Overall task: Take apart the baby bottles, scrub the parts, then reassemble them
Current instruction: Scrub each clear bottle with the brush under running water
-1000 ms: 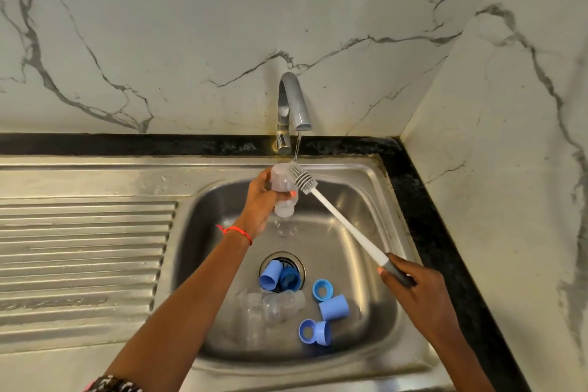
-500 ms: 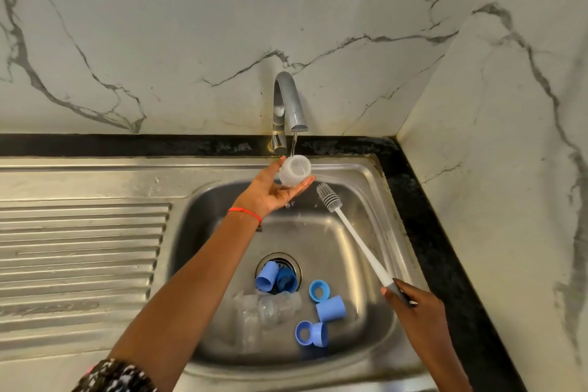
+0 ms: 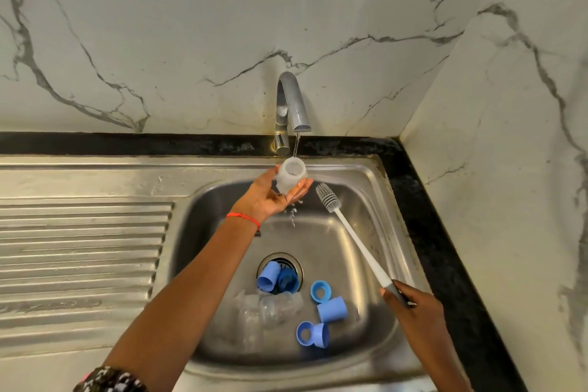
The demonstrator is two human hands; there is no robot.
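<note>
Left hand [image 3: 273, 200]: palm up beneath the tap, fingers loosely cupped around a small clear bottle body [image 3: 291, 178].
Bottle body: mouth tilted toward the camera, directly under the thin stream from the faucet [image 3: 291, 105]; water drips off the hand below it.
Right hand [image 3: 413, 305]: wrapped around the grey grip of the bottle brush [image 3: 353, 239].
Bottle brush: bristle head up, just right of the bottle body, apart from it.
Sink basin [image 3: 366, 200]: holds the loose parts.
Drain [image 3: 280, 274]: one blue cap and a darker blue piece lie on it.
Basin floor: clear bottle bodies [image 3: 267, 309] on their sides; a blue ring [image 3: 320, 290], blue cap [image 3: 332, 309] and another ring-and-cap pair [image 3: 313, 334] to their right.
</note>
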